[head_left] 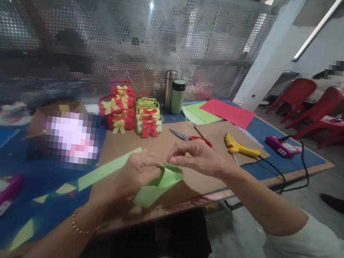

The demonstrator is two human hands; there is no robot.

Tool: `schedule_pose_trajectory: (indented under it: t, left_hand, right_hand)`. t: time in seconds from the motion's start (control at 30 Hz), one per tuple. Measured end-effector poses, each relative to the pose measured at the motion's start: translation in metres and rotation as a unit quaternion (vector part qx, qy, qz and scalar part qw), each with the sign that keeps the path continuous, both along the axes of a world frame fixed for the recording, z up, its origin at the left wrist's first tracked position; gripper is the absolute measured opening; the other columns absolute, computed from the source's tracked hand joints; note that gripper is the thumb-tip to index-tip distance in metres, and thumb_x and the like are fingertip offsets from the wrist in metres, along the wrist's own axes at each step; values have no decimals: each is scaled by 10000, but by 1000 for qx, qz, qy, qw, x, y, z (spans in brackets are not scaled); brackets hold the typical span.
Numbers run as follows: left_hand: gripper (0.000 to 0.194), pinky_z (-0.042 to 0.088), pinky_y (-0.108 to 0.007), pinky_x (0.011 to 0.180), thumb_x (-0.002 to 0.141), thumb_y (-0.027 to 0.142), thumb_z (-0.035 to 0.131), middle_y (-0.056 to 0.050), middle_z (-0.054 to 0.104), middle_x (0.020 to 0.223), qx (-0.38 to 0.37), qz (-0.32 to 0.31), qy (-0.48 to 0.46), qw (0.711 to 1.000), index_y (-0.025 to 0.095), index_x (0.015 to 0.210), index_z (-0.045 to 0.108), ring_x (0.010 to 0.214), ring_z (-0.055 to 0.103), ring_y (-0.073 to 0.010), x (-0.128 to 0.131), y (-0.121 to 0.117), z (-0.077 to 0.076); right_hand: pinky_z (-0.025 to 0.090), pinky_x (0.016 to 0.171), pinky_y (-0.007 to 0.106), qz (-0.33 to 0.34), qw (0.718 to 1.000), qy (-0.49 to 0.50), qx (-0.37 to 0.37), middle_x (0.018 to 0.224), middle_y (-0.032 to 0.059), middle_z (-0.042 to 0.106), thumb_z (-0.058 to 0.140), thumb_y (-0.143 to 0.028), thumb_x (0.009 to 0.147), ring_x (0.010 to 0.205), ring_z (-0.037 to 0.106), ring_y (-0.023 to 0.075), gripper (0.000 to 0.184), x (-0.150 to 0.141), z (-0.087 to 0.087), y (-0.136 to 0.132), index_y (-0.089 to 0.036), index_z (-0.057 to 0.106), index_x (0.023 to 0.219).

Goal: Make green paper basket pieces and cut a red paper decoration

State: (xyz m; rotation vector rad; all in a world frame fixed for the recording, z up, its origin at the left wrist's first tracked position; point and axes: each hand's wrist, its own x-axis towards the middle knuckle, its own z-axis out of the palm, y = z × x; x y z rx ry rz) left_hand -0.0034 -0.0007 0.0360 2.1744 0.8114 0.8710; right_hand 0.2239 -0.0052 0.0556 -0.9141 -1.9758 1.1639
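Note:
A folded light green sheet (158,190), felt or stiff paper, is gripped in my left hand (140,171) over the brown board. Its front flap hangs down and its upper side stands open. My right hand (198,155) is closed in a pinch at the sheet's top edge, close to the left fingertips; what lies between those fingers is too small to make out. A long light green strip (107,171) lies partly under my left hand. Just beyond my right hand are scissors (189,138) with red handles.
Brown board (139,141) covers part of the blue table. A yellow glue gun (240,148) with a black cord lies right. Small red baskets (119,108) and green ones (148,117) with bows stand behind, beside a green flask (177,98). Coloured sheets (227,112) lie at the back.

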Motion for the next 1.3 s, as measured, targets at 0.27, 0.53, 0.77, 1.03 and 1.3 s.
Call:
schedule_pose_trajectory:
  t: [0.27, 0.53, 0.77, 1.03, 1.3]
  left_hand:
    - [217, 401, -307, 704, 832, 213, 570, 5, 685, 662, -4, 5, -14, 1000, 211, 716, 752, 617, 548, -138, 2, 2, -1]
    - [208, 386, -296, 676, 827, 179, 561, 22, 609, 608, 34, -13, -19, 999, 192, 674, 702, 595, 492, -126, 0, 1, 1]
    - [261, 376, -296, 694, 843, 167, 562, 38, 547, 582, 14, -18, 5, 1000, 189, 585, 598, 596, 465, -117, -1, 0, -3]
    - [199, 404, -302, 694, 881, 191, 593, 4, 690, 675, 41, -53, -13, 998, 188, 722, 712, 628, 543, -132, -4, 8, -10]
    - [225, 390, -280, 667, 868, 159, 570, 33, 606, 634, 68, -41, 27, 997, 195, 647, 593, 659, 510, -131, -5, 8, -12]
  right_hand:
    - [465, 663, 248, -15, 997, -41, 69, 816, 32, 735, 709, -366, 897, 740, 619, 145, 214, -3, 7, -9, -161, 770, 897]
    - [462, 677, 252, -17, 991, -64, 118, 813, 35, 725, 685, -324, 925, 744, 619, 150, 180, -5, 5, -13, -161, 753, 888]
    - [426, 649, 244, -25, 986, -79, 146, 749, 19, 680, 653, -300, 943, 697, 581, 136, 188, -7, -1, -11, -157, 711, 837]
    - [402, 771, 302, -58, 939, -141, 308, 771, 25, 682, 587, -167, 951, 706, 580, 139, 160, -11, -5, -15, -170, 661, 809]
    - [349, 777, 293, -30, 929, -201, 309, 830, 27, 685, 586, -92, 891, 763, 587, 145, 119, -11, 6, -19, -172, 643, 823]
